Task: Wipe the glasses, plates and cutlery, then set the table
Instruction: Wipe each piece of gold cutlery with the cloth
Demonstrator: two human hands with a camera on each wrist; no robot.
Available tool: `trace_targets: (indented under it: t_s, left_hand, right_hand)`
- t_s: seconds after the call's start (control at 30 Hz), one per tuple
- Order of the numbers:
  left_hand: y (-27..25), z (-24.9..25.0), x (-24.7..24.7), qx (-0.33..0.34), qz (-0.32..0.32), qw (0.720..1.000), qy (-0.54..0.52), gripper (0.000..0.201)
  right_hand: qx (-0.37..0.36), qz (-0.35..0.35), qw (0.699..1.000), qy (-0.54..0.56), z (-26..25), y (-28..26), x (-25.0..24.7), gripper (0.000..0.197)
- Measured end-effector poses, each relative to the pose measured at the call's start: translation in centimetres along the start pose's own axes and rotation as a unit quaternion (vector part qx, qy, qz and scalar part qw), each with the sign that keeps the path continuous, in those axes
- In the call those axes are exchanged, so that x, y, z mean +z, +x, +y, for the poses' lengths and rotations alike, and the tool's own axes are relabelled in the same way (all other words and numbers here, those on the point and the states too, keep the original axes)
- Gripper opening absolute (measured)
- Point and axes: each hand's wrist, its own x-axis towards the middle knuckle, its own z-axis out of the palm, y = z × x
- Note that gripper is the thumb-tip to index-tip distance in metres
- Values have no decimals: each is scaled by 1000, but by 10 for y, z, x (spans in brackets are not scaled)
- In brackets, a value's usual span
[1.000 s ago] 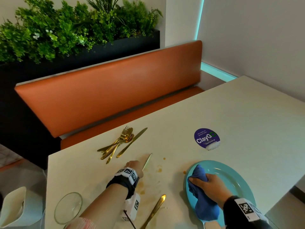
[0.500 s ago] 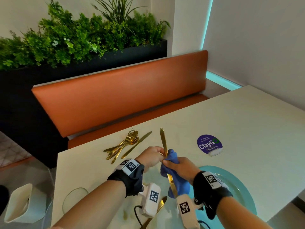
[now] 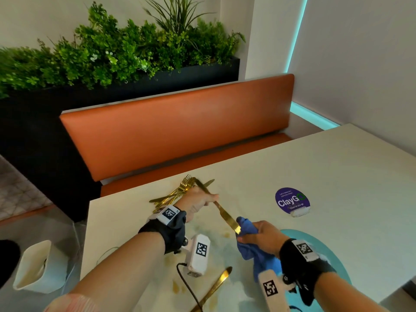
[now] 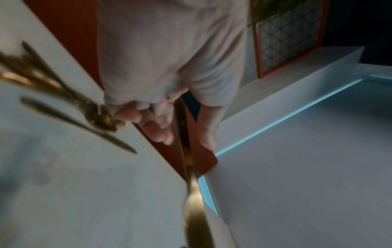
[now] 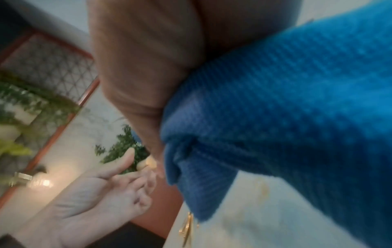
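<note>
My left hand (image 3: 198, 202) grips the handle of a gold knife (image 3: 225, 216) above the table; the left wrist view shows the knife (image 4: 192, 193) running out from my fingers (image 4: 157, 132). The blade slants down to the right, and its tip lies inside a blue cloth (image 3: 252, 242) bunched in my right hand (image 3: 258, 236). In the right wrist view the cloth (image 5: 286, 109) fills most of the picture. A pile of gold cutlery (image 3: 175, 193) lies behind my left hand. A turquoise plate (image 3: 319, 246) sits under my right forearm.
Another gold knife (image 3: 216, 287) lies near the front edge among brown stains (image 3: 175, 287). A purple round sign (image 3: 292, 201) stands further right. A glass rim (image 3: 108, 251) shows at the left table edge, with a white container (image 3: 33, 269) on the floor beyond. An orange bench (image 3: 180, 124) runs behind the table.
A second ago the right hand wiped the plate with the cloth and the left reached for a knife. The knife was lifted upright into the cloth; now it slants, cloth down at its tip.
</note>
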Motion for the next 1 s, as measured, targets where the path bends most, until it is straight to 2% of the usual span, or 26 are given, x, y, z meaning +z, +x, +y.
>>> trace_targets:
  t_s: [0.07,0.1,0.13,0.2,0.23,0.27,0.3,0.37,0.43,0.5,0.53,0.57,0.6,0.7,0.77,0.9,1.0]
  left_hand:
    - [8,-2,-17,23,13,998,55,81]
    - [7,-1,-24,46,-4,993,113,91]
    - [6,-3,-29,76,-27,976,200,86]
    - [3,-9,-35,131,-64,907,394,49]
    - [2,-12,-37,147,-75,874,457,33]
    - [0,-15,-37,150,-87,855,488,27]
    - [-4,-17,-37,146,-100,850,497,26]
    - [-10,-23,-33,133,-116,866,469,26]
    - [-16,-27,-26,117,-132,900,399,24]
    - [-21,-32,-17,96,-140,938,302,21]
    - [-22,-33,-13,87,-131,955,252,21]
    - [-22,-34,-9,77,-114,968,209,22]
    - [-23,-35,-6,67,-95,978,171,23]
    - [-26,-35,9,55,-59,989,121,19]
    - [-33,-34,22,61,-70,990,107,21]
    - [-42,-33,42,89,-82,989,83,32]
    - [-46,-31,46,91,-110,988,63,31]
  right_hand:
    - [-3,-23,997,-76,3,-3,-15,21]
    - [-2,-33,993,-113,4,-4,-22,20]
    - [-3,-41,990,-137,3,-6,-28,18]
    - [-8,-40,987,-158,3,-6,-42,13]
    - [-9,-28,987,-160,0,-6,-50,14]
    - [-11,-10,988,-153,-1,-5,-58,15]
    - [-12,11,991,-132,-3,-3,-66,15]
    - [-16,60,997,-53,-8,0,-76,14]
    - [-27,154,986,58,-13,8,-76,16]
    - [-26,256,945,200,-16,17,-68,19]
    - [-15,284,921,267,-18,21,-65,23]
    - [6,291,906,308,-18,23,-59,27]
    - [29,279,906,318,-18,24,-51,30]
    - [46,203,943,261,-21,27,-17,41]
    - [25,196,951,238,-30,31,-3,45]
    - [7,223,919,326,-48,36,-4,23]
    - [4,232,908,348,-48,35,-6,18]
